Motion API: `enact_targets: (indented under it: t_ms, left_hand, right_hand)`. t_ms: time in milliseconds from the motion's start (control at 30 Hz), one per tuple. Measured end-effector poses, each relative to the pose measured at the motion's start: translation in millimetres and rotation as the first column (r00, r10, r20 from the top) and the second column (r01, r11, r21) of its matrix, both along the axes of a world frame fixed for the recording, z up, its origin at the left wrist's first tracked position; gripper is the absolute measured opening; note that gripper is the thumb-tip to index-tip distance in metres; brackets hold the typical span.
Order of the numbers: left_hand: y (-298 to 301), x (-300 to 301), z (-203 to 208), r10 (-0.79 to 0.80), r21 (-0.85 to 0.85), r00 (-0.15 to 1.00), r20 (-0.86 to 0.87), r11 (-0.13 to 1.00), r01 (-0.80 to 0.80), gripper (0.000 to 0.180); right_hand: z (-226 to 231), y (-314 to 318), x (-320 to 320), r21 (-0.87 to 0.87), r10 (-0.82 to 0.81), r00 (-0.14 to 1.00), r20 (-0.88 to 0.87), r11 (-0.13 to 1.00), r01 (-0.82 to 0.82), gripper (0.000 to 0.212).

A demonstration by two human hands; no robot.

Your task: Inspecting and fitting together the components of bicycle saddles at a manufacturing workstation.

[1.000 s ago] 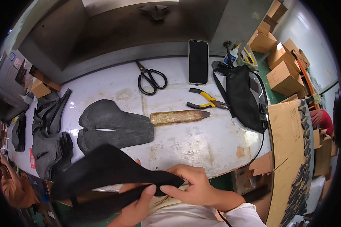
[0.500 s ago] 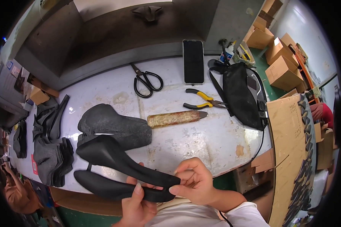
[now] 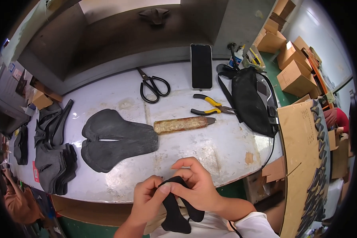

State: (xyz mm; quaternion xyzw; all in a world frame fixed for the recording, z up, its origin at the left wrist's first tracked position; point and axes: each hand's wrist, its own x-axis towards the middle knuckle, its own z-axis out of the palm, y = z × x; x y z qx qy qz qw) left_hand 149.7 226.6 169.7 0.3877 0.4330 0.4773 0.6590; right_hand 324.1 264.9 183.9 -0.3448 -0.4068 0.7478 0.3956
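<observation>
Both hands hold a black, saddle-shaped cover (image 3: pixel 173 216) close to my body at the bench's front edge. My left hand (image 3: pixel 148 196) and my right hand (image 3: pixel 196 188) pinch its narrow end between thumbs and fingers, the thumbs nearly touching. Its two wider lobes hang down towards me, partly hidden by the right hand. Beyond, a dark grey saddle-shaped pad (image 3: pixel 119 135) with a central slit lies flat on the bench. A knife (image 3: pixel 180 125) with a tape-wrapped handle rests against the pad's narrow end.
Scissors (image 3: pixel 152 88), yellow-black pliers (image 3: pixel 214 105), a phone (image 3: pixel 201 66) and a black pouch (image 3: pixel 246 101) lie farther back. Stacked grey pads (image 3: pixel 55 170) and loose black pieces (image 3: pixel 53 123) are at left. A cardboard sheet (image 3: pixel 299 154) stands at right, beyond the bench edge.
The black cover has swung from over the bench down towards my body, its lobes now pointing at me. My left hand has risen to meet the right at the narrow end.
</observation>
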Motion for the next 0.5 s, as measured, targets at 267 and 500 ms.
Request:
enact_targets:
  t_ms: [267,500]
  left_hand:
    - [5,9,13,0.132,-0.026,0.979,0.153,0.991,-0.130,0.032]
    - [0,11,-8,0.130,-0.114,0.961,0.246,0.988,-0.104,0.019]
  right_hand:
    - [8,-8,-2,-0.067,-0.019,0.990,-0.142,0.998,0.009,0.037]
    - [5,-10,-1,0.033,-0.018,1.000,0.020,0.999,0.018,0.036]
